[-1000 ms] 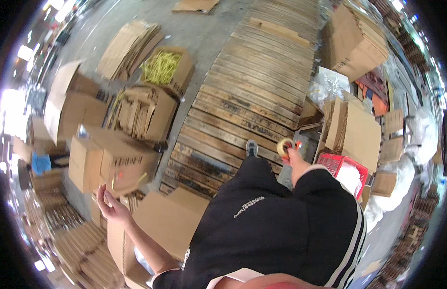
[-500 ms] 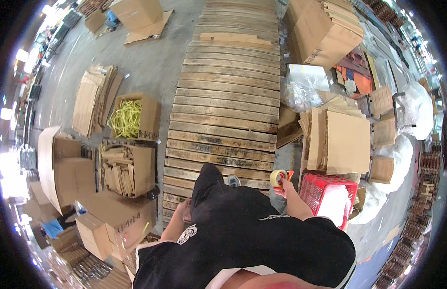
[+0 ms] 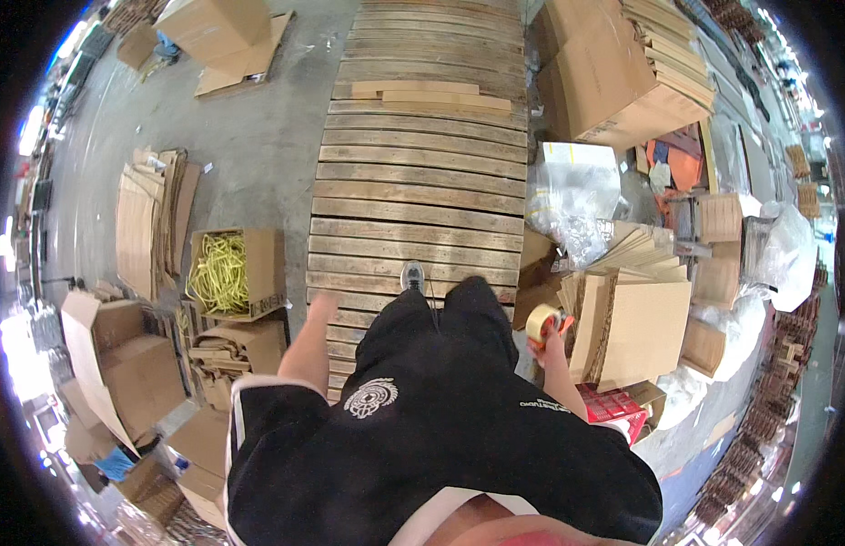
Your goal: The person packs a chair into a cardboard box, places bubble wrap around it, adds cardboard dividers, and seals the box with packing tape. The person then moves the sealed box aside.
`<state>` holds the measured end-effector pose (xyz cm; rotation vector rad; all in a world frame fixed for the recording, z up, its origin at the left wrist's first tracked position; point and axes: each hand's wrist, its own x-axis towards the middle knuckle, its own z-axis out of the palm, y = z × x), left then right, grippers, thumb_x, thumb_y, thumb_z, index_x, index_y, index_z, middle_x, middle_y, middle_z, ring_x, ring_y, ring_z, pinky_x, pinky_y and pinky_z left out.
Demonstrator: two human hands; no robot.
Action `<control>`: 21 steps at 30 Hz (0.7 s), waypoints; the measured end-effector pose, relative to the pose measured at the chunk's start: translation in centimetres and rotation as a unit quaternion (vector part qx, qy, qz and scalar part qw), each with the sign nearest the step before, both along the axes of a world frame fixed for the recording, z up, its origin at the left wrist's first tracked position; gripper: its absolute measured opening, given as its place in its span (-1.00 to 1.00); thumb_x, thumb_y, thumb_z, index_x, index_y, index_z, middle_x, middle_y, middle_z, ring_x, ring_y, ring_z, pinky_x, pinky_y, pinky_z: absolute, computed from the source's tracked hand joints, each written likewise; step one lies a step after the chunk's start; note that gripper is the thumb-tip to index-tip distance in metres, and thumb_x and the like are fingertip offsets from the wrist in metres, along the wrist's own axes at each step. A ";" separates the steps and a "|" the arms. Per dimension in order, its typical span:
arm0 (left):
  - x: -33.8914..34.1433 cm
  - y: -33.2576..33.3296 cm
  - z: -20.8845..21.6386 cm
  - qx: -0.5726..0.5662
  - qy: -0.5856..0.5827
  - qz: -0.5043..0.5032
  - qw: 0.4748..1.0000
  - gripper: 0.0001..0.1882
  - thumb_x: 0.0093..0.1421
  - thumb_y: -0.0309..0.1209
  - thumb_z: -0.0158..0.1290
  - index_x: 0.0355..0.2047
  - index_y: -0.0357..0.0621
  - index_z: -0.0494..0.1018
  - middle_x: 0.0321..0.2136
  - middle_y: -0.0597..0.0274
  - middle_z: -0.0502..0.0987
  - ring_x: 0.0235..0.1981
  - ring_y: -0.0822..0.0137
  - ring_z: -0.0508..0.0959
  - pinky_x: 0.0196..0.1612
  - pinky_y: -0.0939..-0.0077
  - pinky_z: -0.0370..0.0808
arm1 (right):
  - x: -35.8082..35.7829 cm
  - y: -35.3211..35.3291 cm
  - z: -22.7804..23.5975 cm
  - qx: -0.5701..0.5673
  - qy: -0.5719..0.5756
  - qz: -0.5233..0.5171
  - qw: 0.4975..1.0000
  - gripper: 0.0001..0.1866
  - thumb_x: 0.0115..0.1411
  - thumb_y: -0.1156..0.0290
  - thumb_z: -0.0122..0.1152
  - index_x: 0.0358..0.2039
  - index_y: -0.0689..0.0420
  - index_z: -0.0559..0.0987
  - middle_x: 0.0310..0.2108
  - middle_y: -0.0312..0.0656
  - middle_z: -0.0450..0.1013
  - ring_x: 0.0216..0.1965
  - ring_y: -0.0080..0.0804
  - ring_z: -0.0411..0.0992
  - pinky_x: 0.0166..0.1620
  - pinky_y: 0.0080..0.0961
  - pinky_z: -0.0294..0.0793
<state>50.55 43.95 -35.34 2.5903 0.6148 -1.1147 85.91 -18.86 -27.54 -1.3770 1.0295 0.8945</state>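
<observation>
Clearly, the right hand's grip point(image 3: 551, 345) is clamped on a tape dispenser point(image 3: 566, 328), orange-red, carrying a wide roll of pale yellowish tape point(image 3: 537, 319) that sticks out on the grip's left and far side. Across the body to its left, the left hand's grip point(image 3: 322, 307) is blurred, and I cannot tell whether its fingers are apart or together; it hangs over the edge of the slatted wooden platform point(image 3: 413, 196). Between the two grips and a little nearer the body, the black shirt point(image 3: 440, 446) bears a round white emblem point(image 3: 370, 398) on the left and a short line of small white lettering point(image 3: 545, 403) on the right.

Just right of the right grip stands a stack of cardboard sheets point(image 3: 648, 332); nearer the body is a red basket point(image 3: 613, 407). Well beyond that grip sit a white block under clear plastic point(image 3: 577, 168) and a big carton point(image 3: 604, 82) with flat sheets in it. Left of the left grip, an open carton point(image 3: 268, 271) of yellow strapping point(image 3: 219, 273) shows dark printed characters along its near side.
</observation>
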 end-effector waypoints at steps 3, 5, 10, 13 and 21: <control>25.7 10.6 9.1 -0.103 -0.277 0.394 0.871 -0.39 0.41 0.01 0.07 0.26 -0.19 0.51 0.13 -0.25 0.64 0.24 -0.24 0.57 0.27 -0.04 0.50 | 7.7 7.1 -0.8 0.086 -0.108 -0.147 0.979 -0.58 0.35 0.12 0.28 0.19 -0.21 0.51 0.05 -0.31 0.57 0.01 -0.15 0.58 -0.09 0.04 0.57; 40.4 14.3 16.9 -0.194 -0.343 0.365 0.844 -0.47 0.50 -0.09 0.07 0.31 -0.16 0.49 0.15 -0.02 0.67 0.24 0.08 0.61 0.28 0.24 0.48 | 12.2 10.9 -2.2 0.151 -0.138 -0.136 0.969 -0.58 0.43 0.12 0.25 0.25 -0.13 0.53 0.07 -0.27 0.61 0.06 -0.16 0.60 -0.01 0.02 0.66; 61.9 17.3 23.9 -0.308 -0.403 0.328 0.797 -0.54 0.51 -0.17 0.13 0.28 -0.14 0.52 0.13 0.11 0.69 0.19 0.24 0.63 0.27 0.33 0.49 | 22.6 19.8 -10.7 0.081 -0.096 -0.185 0.975 -0.53 0.41 0.12 0.30 0.28 -0.15 0.49 0.13 -0.28 0.56 0.10 -0.15 0.59 -0.04 0.07 0.67; 68.3 19.5 15.7 -0.220 -0.325 0.242 0.888 -0.56 0.45 -0.22 0.20 0.24 -0.13 0.56 0.15 0.06 0.66 0.19 0.13 0.62 0.30 0.24 0.48 | 29.8 24.9 -17.1 -0.031 0.005 -0.165 0.986 -0.56 0.45 0.17 0.22 0.30 -0.14 0.50 0.13 -0.24 0.58 0.04 -0.15 0.62 -0.07 0.01 0.70; 81.1 30.3 -18.5 -0.058 -0.196 0.267 0.942 -0.50 0.45 -0.21 0.13 0.29 -0.21 0.49 0.22 -0.12 0.56 0.31 -0.16 0.47 0.37 -0.01 0.40 | 59.2 40.9 -36.8 0.003 -0.104 -0.068 0.992 -0.61 0.47 0.26 0.32 0.25 0.00 0.53 -0.20 -0.37 0.56 -0.23 -0.53 0.54 -0.19 -0.44 0.59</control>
